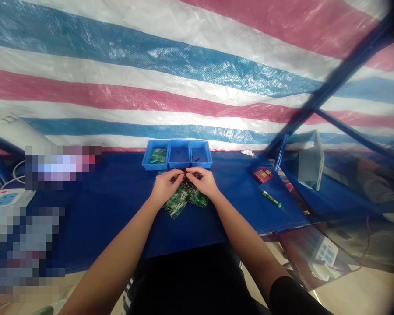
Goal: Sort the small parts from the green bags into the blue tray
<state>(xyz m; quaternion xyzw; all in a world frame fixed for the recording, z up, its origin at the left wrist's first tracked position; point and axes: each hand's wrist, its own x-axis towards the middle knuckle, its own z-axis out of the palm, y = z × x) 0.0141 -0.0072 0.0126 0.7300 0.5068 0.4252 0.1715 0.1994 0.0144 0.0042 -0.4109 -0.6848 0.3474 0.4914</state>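
Observation:
My left hand [167,186] and my right hand [204,180] meet fingertip to fingertip just in front of the blue bins. Both are closed in a pinch; something small and dark shows between the fingers, too small to name. Below them lies a pile of small green and clear packets [177,202], with dark pieces among them near my fingers. Three joined blue bins stand right behind: the left bin [145,160] holds green packets, while the middle bin [179,160] and the right bin [202,162] each hold a tiny dark piece.
On the blue tabletop [114,210], a red box [263,175] and a green tube [271,198] lie to the right. A power strip [9,199] sits at the left edge. A blue metal frame [302,113] slants up on the right before a striped plastic sheet [170,96].

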